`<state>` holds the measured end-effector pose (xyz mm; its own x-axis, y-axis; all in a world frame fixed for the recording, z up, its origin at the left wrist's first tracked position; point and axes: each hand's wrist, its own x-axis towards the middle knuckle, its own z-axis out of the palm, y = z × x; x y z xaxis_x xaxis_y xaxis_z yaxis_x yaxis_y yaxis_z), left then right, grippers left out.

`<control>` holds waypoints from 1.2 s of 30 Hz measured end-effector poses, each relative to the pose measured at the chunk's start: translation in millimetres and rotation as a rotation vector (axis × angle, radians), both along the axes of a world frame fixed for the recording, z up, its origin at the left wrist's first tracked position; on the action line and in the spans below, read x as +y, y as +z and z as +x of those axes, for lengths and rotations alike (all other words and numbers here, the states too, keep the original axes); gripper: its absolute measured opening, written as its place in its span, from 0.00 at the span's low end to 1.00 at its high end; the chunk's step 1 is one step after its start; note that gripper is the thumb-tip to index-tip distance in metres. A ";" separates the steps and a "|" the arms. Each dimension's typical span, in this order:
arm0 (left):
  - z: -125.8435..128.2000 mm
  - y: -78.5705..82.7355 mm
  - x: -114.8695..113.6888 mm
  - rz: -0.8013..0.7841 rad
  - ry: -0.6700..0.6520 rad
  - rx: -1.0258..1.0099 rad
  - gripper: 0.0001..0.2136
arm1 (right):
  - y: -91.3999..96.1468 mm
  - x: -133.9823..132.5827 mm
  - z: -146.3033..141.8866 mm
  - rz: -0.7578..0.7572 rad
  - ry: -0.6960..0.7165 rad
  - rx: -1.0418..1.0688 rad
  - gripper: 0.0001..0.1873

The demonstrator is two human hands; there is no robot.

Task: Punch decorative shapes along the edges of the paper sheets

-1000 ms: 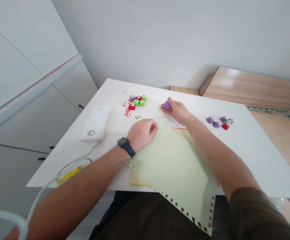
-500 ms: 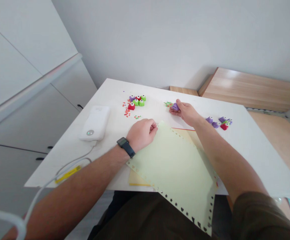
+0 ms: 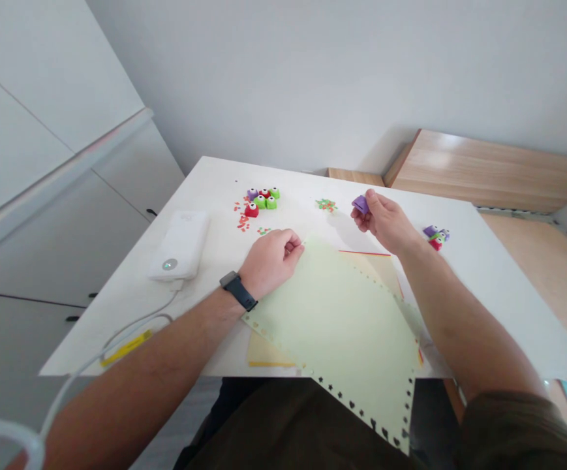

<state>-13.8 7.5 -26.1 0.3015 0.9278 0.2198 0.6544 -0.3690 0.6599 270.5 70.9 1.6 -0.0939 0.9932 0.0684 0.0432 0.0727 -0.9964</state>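
From here, the purple paper punch (image 3: 360, 204) is half buried in the fingers of the right hand (image 3: 385, 222); the left hand (image 3: 269, 256) curls over so that I can't tell whether its fingertips touch the pale green sheet (image 3: 332, 320); the coloured paper scraps (image 3: 326, 205) are too small for me to read their shapes (my feed is soft there); the white cable (image 3: 33, 444) runs off the bottom edge.

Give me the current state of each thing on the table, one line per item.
Left hand: curled, fingertips at the pale green sheet's corner.
Right hand: raised, pinching the purple craft punch.
Purple craft punch: held above the table.
Pale green sheet: lying flat, edges punched with stars and hearts, overhanging the table edge.
Other craft punches: standing in two groups.
Paper bits: scattered in small piles.
White power bank: indicator lit, cable attached.
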 end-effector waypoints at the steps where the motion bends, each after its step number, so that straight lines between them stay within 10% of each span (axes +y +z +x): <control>1: 0.1 0.2 -0.2 -0.006 0.002 -0.012 0.06 | 2.2 -6.5 2.7 0.006 0.016 -0.010 0.27; 13: -3.7 -0.7 4.4 -0.187 0.024 -0.275 0.10 | -0.3 -62.4 36.1 0.041 -0.017 -0.035 0.19; 36: -16.5 -15.0 27.0 0.149 0.252 -0.416 0.07 | -10.3 -45.1 69.0 0.259 -0.498 0.159 0.10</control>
<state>-30.3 34.5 -41.2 -0.0691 0.9098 0.4092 0.4282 -0.3435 0.8359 339.4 25.8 -8.7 0.4111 0.8642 0.2899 -0.0139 0.3240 -0.9460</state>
